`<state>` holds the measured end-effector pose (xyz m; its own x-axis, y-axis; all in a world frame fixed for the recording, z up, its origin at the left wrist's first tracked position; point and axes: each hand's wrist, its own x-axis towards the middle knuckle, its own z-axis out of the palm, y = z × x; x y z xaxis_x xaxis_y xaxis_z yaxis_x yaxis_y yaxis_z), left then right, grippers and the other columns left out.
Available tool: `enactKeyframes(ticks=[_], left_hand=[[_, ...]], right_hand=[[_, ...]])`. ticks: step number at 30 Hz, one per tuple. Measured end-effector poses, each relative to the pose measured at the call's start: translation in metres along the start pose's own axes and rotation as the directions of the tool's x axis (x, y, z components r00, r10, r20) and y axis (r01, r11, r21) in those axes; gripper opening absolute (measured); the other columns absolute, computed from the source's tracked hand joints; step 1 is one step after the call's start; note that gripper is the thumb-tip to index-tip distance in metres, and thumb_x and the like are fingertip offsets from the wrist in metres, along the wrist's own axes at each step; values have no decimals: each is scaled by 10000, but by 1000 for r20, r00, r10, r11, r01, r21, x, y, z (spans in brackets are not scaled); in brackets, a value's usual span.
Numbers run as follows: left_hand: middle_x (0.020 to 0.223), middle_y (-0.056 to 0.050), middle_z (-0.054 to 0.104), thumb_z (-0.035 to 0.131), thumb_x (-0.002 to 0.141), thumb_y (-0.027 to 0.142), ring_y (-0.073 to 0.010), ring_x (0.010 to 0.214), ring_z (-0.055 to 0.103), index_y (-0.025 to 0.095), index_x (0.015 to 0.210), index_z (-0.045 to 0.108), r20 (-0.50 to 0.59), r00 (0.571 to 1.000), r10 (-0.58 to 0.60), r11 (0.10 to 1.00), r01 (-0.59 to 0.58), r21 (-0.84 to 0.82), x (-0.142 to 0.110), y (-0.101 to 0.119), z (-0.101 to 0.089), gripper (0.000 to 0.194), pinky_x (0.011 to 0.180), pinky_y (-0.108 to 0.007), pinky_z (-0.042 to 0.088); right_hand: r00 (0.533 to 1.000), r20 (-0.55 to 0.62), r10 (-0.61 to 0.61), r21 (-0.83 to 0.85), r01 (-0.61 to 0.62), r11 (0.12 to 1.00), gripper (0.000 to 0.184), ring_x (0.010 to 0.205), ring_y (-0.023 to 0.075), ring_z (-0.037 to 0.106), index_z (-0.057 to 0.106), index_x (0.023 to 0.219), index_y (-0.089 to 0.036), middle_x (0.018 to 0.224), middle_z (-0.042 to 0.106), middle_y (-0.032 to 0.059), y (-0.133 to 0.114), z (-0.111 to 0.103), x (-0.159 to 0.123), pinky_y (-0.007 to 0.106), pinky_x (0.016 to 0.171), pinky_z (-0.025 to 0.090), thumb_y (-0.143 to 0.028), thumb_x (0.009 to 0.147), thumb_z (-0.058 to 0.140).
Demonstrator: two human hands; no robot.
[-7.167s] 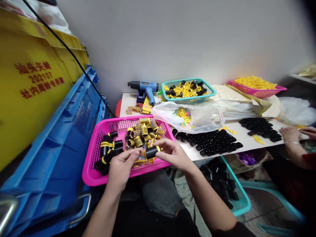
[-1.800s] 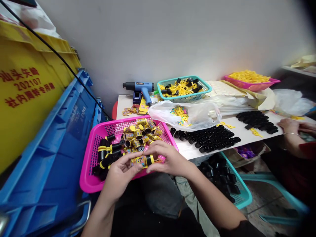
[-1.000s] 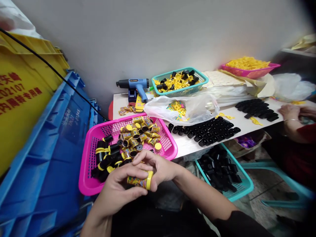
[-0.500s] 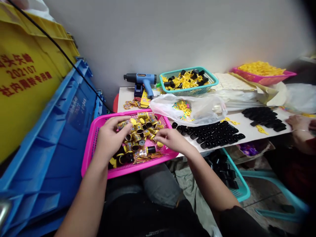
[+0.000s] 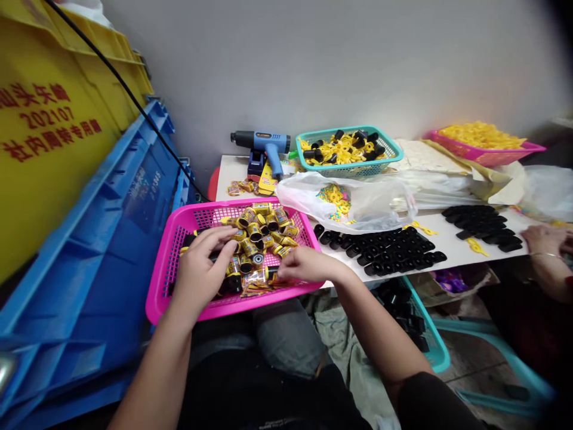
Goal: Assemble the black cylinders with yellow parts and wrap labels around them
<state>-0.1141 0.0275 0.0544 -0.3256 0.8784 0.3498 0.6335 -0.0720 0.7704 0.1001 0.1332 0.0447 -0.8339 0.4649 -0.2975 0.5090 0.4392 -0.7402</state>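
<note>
A pink basket (image 5: 159,263) sits at the table's front edge, partly above my lap. Inside are several small black cylinders with yellow printed wraps (image 5: 255,231), clear printed film sleeves (image 5: 254,277) and loose black pieces. My left hand (image 5: 203,263) is over the basket's left half, thumb and fingers curled together; a dark piece shows between them, too hidden to name. At the right side of the basket my right hand (image 5: 304,264) has its fingers pinched together beside a black cylinder end and the film sleeves. What its fingertips hold is hidden.
Blue and yellow crates (image 5: 111,227) wall the left side. A heat gun (image 5: 268,146), a teal basket (image 5: 349,170) and a plastic bag (image 5: 295,194) stand behind. Rows of black pieces (image 5: 389,248) lie to the right, near another person's hand (image 5: 544,239).
My left hand has moved slightly down; the wrapped cylinder near its fingers is no longer there. My right hand has dropped toward the basket's front and its fingers have closed. The view has shifted slightly.
</note>
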Motion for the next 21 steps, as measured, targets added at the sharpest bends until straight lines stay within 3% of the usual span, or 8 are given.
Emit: enactKeyframes(ticks=[3,5,7,10,14,16,18,21], left_hand=[[972,-69,719,573,826,438,-202,851,681,191,956,677,59,977,-203,942,212,-261,-14,9,4,298,788,-337,544],[942,-70,712,637,769,442,-202,844,680,175,1015,639,177,948,-265,861,315,-399,-21,16,15,363,747,-319,551],[889,-47,695,713,693,390,-196,841,676,171,1078,597,258,927,-272,804,367,-467,-26,22,26,458,732,-302,549],[775,3,663,737,653,316,-167,760,667,174,1078,581,296,908,-297,770,411,-488,-30,25,35,474,727,-289,535],[676,41,634,711,675,288,-142,657,636,187,1157,547,368,882,-294,812,434,-391,-31,20,29,519,676,-272,507],[664,44,639,704,682,272,-142,656,635,192,1205,523,409,871,-273,833,427,-352,-32,18,23,559,676,-271,501],[657,48,640,700,687,268,-142,656,640,190,1229,502,417,866,-275,821,437,-367,-32,18,19,582,676,-271,504],[711,33,665,728,662,276,-146,684,659,185,1196,502,405,872,-275,748,458,-480,-30,20,20,587,677,-268,517]], right_hand=[[981,-185,55,452,35,891,334,558,84,426,624,665,-127,607,530,-28,-1,2,-2,235,582,322,-445,766,614],[977,-199,69,642,77,763,371,535,73,388,603,650,-132,578,493,-44,-6,9,-1,230,563,300,-492,710,669],[978,-194,74,730,94,677,397,518,68,365,601,648,-135,560,476,-50,-12,17,0,228,548,285,-518,677,702],[951,-279,136,754,129,643,454,574,91,429,639,720,-141,658,556,-9,-20,26,0,233,559,317,-595,713,645],[937,-349,25,590,199,782,396,815,155,555,697,885,-171,917,658,41,-27,30,-5,264,687,403,-543,788,601],[950,-309,-35,502,194,843,296,792,156,577,706,839,-162,854,678,32,-30,31,-5,272,718,414,-446,761,671],[951,-307,-13,495,172,852,252,692,137,566,690,739,-151,735,667,15,-31,34,-2,264,674,411,-401,723,716],[925,-370,87,646,189,740,307,586,107,520,604,644,-158,624,618,-19,-34,43,7,241,595,388,-422,665,759]])
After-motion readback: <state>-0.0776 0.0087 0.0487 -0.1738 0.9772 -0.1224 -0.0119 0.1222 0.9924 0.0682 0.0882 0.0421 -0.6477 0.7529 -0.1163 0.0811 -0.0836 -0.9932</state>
